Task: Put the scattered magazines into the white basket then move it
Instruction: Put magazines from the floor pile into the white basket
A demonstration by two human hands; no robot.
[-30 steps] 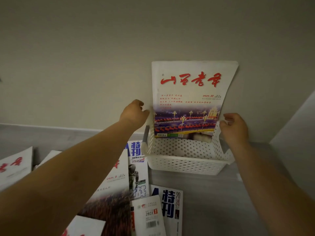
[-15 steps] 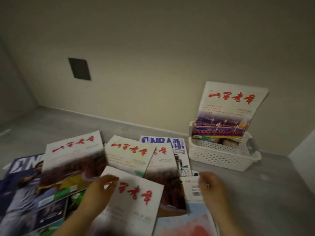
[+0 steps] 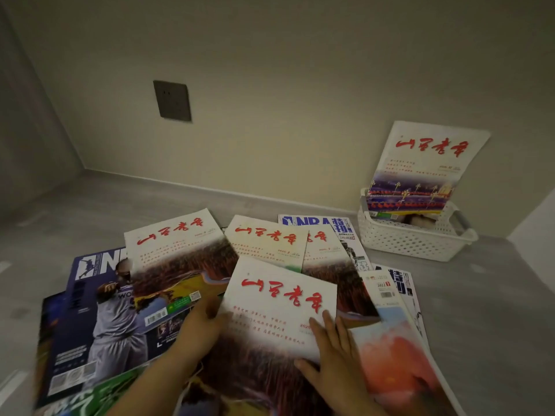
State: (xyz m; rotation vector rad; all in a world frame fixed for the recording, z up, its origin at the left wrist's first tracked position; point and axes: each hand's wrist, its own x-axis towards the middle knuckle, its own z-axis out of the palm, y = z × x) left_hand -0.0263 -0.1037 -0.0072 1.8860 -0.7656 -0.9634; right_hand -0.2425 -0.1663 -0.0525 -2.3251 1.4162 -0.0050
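Note:
Several magazines lie scattered and overlapping on the grey floor. The front one, a white-topped magazine with red characters (image 3: 279, 298), lies on top of the pile. My left hand (image 3: 204, 322) grips its left edge, fingers curled at the border. My right hand (image 3: 333, 346) rests flat on its right side with fingers straight and thumb spread over the cover. The white perforated basket (image 3: 405, 240) stands at the right against the wall. One red-titled magazine (image 3: 426, 157) stands upright in it, leaning on the wall.
A blue NBA magazine (image 3: 99, 298) lies at the left of the pile, and an orange-covered one (image 3: 393, 346) at the right. A dark wall socket (image 3: 172, 100) sits on the beige wall. A white panel (image 3: 534, 226) rises right of the basket.
A second ago both hands were at the basket setting the magazine upright. They have come back to the pile, and now both are on the front red-titled magazine.

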